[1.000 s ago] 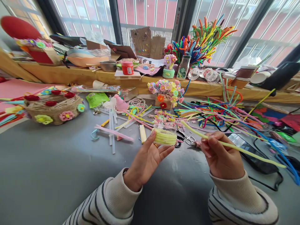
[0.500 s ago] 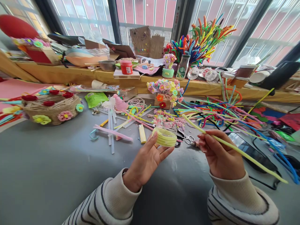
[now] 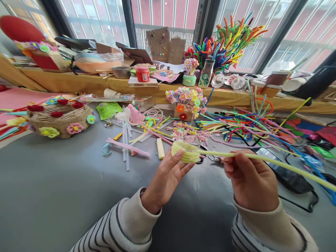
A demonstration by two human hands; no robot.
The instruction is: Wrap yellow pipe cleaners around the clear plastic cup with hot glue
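Observation:
My left hand (image 3: 168, 175) grips a small clear cup (image 3: 193, 142) whose side is wrapped in rings of pale yellow pipe cleaner (image 3: 186, 154). Thumb and fingers press on it from the left and below. To the right, my right hand (image 3: 252, 178) pinches a long pale yellow pipe cleaner (image 3: 286, 161). That strip runs nearly level; its left end reaches the wrapped cup's right side, and its other end leaves the picture at right. Whether the strip is fixed to the cup I cannot tell. Behind the hands lie scissors (image 3: 214, 158) and a yellow lighter (image 3: 160, 148).
At left stands a twine basket (image 3: 61, 120) with flowers. Glue sticks (image 3: 125, 150) lie left of centre. A flower-filled pot (image 3: 183, 111) stands behind the cup, loose pipe cleaners (image 3: 244, 122) spread at right, and a phone (image 3: 267, 157) lies by my right hand. A cluttered ledge (image 3: 99, 80) runs along the windows.
The yellow pipe cleaner has swung from a slant to nearly level, and its left end now meets the wrapped cup. My left hand still holds the cup.

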